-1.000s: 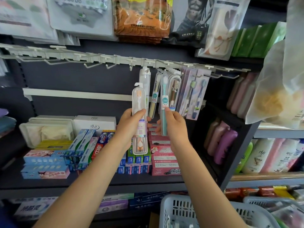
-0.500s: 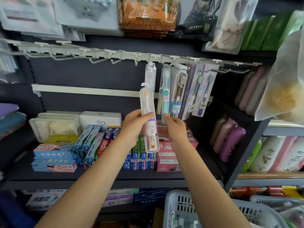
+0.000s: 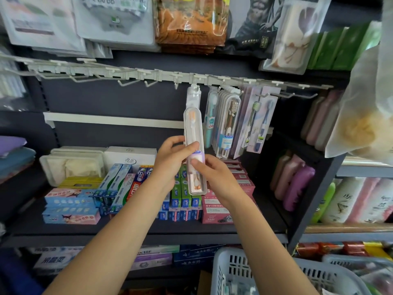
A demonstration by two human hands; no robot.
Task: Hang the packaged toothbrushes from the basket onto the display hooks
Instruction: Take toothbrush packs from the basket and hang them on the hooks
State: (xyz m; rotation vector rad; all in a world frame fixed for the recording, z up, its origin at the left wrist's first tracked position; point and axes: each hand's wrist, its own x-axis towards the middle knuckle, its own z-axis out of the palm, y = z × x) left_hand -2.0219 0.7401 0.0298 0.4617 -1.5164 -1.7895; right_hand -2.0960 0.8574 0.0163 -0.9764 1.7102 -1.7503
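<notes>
While both hands' grip (image 3: 192, 158) pinches it, packaged toothbrush (image 3: 193, 133) upright between them.

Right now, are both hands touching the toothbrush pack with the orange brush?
Touching. The head view shows the left hand gripping the toothbrush pack at its middle, while the right hand pinches it just below.

Toothpaste boxes (image 3: 119, 188) crowd the dark shelf (image 3: 148, 228) — pink bottles (image 3: 295, 179) stand at right.
</notes>
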